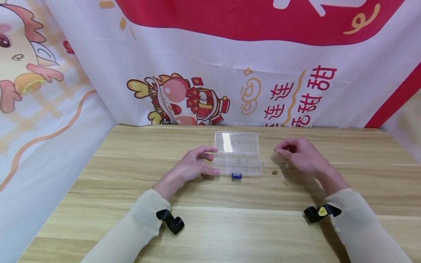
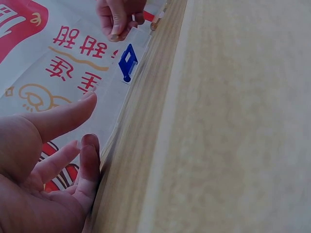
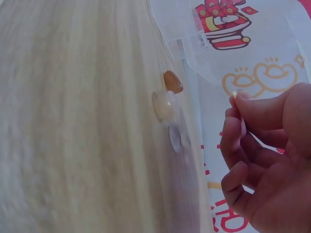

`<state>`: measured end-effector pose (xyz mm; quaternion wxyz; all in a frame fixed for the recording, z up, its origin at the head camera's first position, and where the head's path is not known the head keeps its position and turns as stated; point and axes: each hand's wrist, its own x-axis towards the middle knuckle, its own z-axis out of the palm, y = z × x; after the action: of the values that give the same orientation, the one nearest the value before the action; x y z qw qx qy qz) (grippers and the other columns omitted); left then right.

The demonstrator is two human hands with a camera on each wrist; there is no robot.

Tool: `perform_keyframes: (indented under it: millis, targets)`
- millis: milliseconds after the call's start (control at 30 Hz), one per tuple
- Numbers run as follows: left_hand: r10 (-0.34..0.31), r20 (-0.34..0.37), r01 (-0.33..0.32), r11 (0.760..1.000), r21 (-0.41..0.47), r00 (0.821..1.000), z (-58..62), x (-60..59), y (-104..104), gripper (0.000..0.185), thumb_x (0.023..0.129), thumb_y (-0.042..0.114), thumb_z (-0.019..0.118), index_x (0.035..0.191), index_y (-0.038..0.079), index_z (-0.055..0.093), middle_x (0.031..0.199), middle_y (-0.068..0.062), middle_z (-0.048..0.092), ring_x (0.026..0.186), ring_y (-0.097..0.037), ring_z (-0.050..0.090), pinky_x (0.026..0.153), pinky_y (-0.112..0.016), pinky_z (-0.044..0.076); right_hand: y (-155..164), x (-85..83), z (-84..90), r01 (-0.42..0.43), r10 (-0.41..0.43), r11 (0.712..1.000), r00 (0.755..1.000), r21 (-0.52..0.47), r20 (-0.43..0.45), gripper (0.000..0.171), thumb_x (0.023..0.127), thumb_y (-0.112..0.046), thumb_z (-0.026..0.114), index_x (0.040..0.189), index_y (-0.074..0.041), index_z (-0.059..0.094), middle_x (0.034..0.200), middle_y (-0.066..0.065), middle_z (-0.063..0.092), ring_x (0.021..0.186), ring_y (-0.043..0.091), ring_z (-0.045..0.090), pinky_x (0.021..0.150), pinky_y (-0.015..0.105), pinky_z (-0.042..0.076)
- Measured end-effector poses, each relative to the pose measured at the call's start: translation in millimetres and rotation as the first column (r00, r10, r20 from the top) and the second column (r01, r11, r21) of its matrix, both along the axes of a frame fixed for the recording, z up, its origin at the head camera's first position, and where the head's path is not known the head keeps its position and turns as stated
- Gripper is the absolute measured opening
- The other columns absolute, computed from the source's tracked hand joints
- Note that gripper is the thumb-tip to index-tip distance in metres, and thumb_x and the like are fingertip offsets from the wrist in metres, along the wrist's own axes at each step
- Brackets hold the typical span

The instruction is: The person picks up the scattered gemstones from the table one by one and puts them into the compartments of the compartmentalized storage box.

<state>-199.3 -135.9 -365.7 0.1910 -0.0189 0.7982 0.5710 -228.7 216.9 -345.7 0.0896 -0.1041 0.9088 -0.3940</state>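
Here, left hand (image 1: 192,168) steadies box (image 1: 237,155) — right hand (image 1: 300,155) pinches bead (image 3: 234,93).

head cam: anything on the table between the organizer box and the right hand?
Yes: a brown bead and a few pale beads lie loose between the clear organizer box and the right hand, clearest in the head view.

A light wooden tabletop (image 1: 131,164) carries an open clear compartment box (image 1: 237,157) and, just beside it, what look like small beads (image 1: 280,174).
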Motion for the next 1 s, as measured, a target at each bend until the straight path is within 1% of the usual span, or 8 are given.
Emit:
perform_keyframes:
  millis: [67,233,333,533,700,900,1000]
  targets:
    - [-0.004,0.003,0.003,1.000,0.008,1.000,0.4,0.0,1.2,0.070,0.080,0.014,0.093,0.141,0.031,0.064,0.139,-0.006,0.061,0.110,-0.026,0.063,0.082,-0.029,0.056,0.3,1.5,1.3,0.011,-0.011,1.000,1.000,-0.002,0.007,0.023,0.108,-0.018,0.062,0.120,-0.001,0.070,0.099,0.015,0.067,0.084,0.022,0.059,0.065,0.028,0.051]
    - [-0.010,0.014,0.010,1.000,0.012,1.000,0.5,-0.1,3.7,0.069,0.082,0.015,0.092,0.142,0.031,0.064,0.139,-0.006,0.060,0.106,-0.025,0.064,0.080,-0.029,0.057,-0.7,4.2,2.4,0.044,-0.044,0.999,0.999,-0.009,0.028,0.024,0.108,-0.020,0.062,0.122,-0.002,0.069,0.104,0.017,0.067,0.088,0.025,0.059,0.066,0.028,0.052]
    - [-0.012,0.013,0.012,1.000,0.009,1.000,0.4,0.0,4.2,0.069,0.083,0.016,0.092,0.143,0.031,0.063,0.139,-0.007,0.060,0.105,-0.025,0.064,0.080,-0.028,0.057,-2.6,4.1,2.1,0.056,-0.056,0.998,0.998,-0.003,0.023,0.024,0.108,-0.020,0.063,0.122,-0.002,0.070,0.105,0.017,0.067,0.089,0.025,0.058,0.067,0.028,0.052]
    - [-0.002,0.006,0.002,1.000,0.007,1.000,-0.1,-0.2,2.4,0.067,0.085,0.015,0.090,0.145,0.030,0.062,0.139,-0.008,0.060,0.103,-0.024,0.064,0.078,-0.028,0.057,-9.3,2.9,2.3,0.053,-0.053,0.999,0.999,-0.008,0.001,0.024,0.107,-0.023,0.064,0.119,-0.003,0.072,0.103,0.016,0.068,0.087,0.024,0.058,0.064,0.027,0.051]
    - [-0.006,0.000,0.006,1.000,0.006,1.000,-0.7,-1.2,2.5,0.067,0.086,0.015,0.089,0.146,0.029,0.061,0.139,-0.009,0.060,0.102,-0.024,0.063,0.078,-0.028,0.057,-14.6,4.1,1.6,0.051,-0.052,0.998,0.999,-0.025,-0.016,0.023,0.106,-0.021,0.066,0.117,-0.002,0.074,0.101,0.015,0.069,0.083,0.021,0.057,0.062,0.027,0.050]
    - [-0.004,0.005,0.004,1.000,-0.014,1.000,-0.4,0.8,1.6,0.067,0.087,0.019,0.089,0.146,0.029,0.060,0.140,-0.009,0.060,0.099,-0.024,0.065,0.080,-0.028,0.056,-21.2,6.2,2.7,0.042,-0.043,0.998,0.999,-0.038,-0.016,0.023,0.106,-0.021,0.066,0.117,-0.002,0.073,0.103,0.016,0.069,0.084,0.022,0.057,0.064,0.027,0.050]
    - [-0.006,0.009,0.006,1.000,-0.015,1.000,-1.1,0.2,1.2,0.067,0.087,0.020,0.089,0.146,0.030,0.060,0.141,-0.008,0.060,0.100,-0.024,0.065,0.081,-0.028,0.056,-23.7,7.3,3.7,0.040,-0.041,0.998,0.999,-0.040,-0.017,0.022,0.107,-0.020,0.065,0.118,-0.003,0.073,0.104,0.017,0.069,0.085,0.023,0.057,0.064,0.028,0.050]
